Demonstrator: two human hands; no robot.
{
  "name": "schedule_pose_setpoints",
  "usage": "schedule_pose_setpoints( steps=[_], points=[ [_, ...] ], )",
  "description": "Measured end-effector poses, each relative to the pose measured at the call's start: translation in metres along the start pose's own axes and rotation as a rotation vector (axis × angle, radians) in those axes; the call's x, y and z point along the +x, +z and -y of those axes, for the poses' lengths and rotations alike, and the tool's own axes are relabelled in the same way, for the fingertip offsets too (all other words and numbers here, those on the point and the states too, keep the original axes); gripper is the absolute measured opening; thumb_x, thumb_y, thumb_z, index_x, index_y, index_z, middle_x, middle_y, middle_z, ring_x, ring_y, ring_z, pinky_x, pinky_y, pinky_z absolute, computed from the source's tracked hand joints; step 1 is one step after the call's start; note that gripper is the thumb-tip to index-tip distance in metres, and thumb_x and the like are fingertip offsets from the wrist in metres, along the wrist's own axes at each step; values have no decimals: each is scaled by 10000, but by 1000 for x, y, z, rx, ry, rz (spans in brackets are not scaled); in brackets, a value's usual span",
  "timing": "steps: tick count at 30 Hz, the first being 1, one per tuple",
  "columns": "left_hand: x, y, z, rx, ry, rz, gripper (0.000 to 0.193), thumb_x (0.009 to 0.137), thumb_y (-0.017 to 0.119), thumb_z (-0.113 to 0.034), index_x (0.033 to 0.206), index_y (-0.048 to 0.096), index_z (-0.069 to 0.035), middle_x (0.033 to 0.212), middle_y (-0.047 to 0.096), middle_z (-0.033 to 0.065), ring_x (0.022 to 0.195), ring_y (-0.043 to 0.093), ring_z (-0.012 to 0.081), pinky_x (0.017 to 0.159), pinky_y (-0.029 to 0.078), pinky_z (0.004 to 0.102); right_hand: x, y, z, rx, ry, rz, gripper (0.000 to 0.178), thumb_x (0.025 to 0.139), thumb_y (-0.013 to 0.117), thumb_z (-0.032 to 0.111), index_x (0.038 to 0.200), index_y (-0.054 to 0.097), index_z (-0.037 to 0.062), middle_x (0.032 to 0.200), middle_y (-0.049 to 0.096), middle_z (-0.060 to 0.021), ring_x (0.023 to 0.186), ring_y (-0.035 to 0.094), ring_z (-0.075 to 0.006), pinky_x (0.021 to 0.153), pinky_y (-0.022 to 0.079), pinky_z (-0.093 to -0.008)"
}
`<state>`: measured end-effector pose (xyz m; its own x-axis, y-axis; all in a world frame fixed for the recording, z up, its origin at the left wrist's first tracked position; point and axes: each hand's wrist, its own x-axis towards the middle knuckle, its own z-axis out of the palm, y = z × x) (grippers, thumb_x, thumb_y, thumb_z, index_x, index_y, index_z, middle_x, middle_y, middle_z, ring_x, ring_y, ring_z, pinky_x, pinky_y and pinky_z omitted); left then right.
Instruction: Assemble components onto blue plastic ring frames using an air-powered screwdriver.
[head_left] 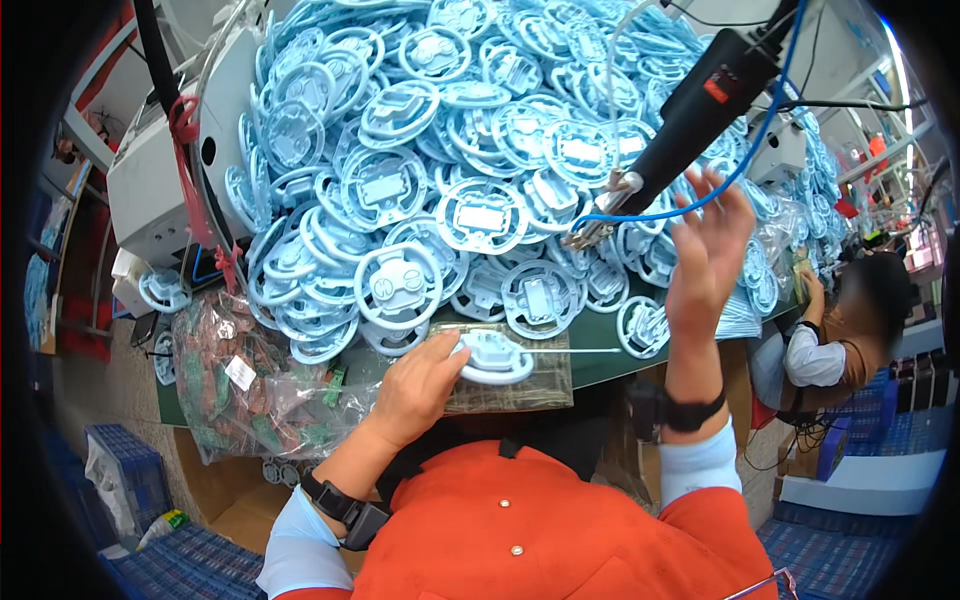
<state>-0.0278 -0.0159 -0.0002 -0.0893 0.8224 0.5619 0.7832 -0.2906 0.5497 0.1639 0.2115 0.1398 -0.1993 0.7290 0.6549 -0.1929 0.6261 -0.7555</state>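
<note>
My left hand (415,388) is closed on the edge of a light blue plastic toy steering wheel (497,356), which it holds tilted over a flat brownish board (558,372) at the table's front edge. A thin pale rod (580,351) runs rightward from beside this wheel; whether it is fixed to it I cannot tell. My right hand (708,255) is raised with its fingers apart, just right of a hanging black power screwdriver (690,125). A blue air hose (690,208) crosses by its fingers. The screwdriver's metal tip points down and left, toward the heap.
A large heap of similar blue steering wheels (385,185) covers the back of the green table (600,370). Clear plastic bags of green circuit boards (260,370) lie at left, beside a grey-white machine (165,185). At right, another person (850,330) sits working. Blue crates (130,470) stand lower left.
</note>
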Motion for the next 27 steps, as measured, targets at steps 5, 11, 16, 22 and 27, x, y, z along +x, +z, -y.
schedule_pose_setpoints(
  steps=[5, 11, 16, 22, 27],
  points=[
    [-21, 1, 0, 156, 114, 62, 354, 772, 648, 18, 1122, 621, -24, 1243, 600, 227, 1106, 618, 413, 904, 527, 475, 53, 5, -16, 198, 214, 313, 472, 836, 616, 22, 1280, 462, -12, 1167, 611, -120, 1057, 630, -215, 943, 479, -352],
    [-58, -46, -37, -87, -302, 181, 215, 842, 667, -53, 1056, 672, -41, 1016, 697, 149, 886, 697, 279, 761, 552, 372, 29, -29, 22, -350, -157, 160, 378, 808, 615, -22, 1176, 532, -3, 1116, 625, -126, 933, 613, -183, 881, 490, -346],
    [-203, -114, -33, -562, -1286, 956, 121, 880, 677, -118, 941, 721, -22, 798, 725, 57, 730, 688, 132, 659, 535, 293, -128, -103, 67, -594, 726, 1316, 123, 790, 639, 180, 830, 670, 69, 831, 688, -126, 739, 669, -327, 642, 531, -416],
    [-420, -76, -92, -637, -1020, 1024, 346, 859, 670, -126, 1198, 651, -63, 1087, 697, 153, 982, 650, 177, 867, 507, 326, -324, -187, 56, -415, 1391, 1760, 336, 836, 660, 302, 1059, 711, 56, 1032, 706, -193, 948, 677, -367, 802, 540, -433],
    [-414, -75, -87, -590, -1086, 921, 392, 862, 672, -133, 1243, 611, -64, 1111, 669, 145, 1011, 632, 189, 884, 497, 330, -400, -214, 72, -290, 1544, 1454, 346, 840, 673, 294, 1087, 705, 55, 1048, 708, -191, 960, 683, -352, 813, 537, -423]
  ],
)
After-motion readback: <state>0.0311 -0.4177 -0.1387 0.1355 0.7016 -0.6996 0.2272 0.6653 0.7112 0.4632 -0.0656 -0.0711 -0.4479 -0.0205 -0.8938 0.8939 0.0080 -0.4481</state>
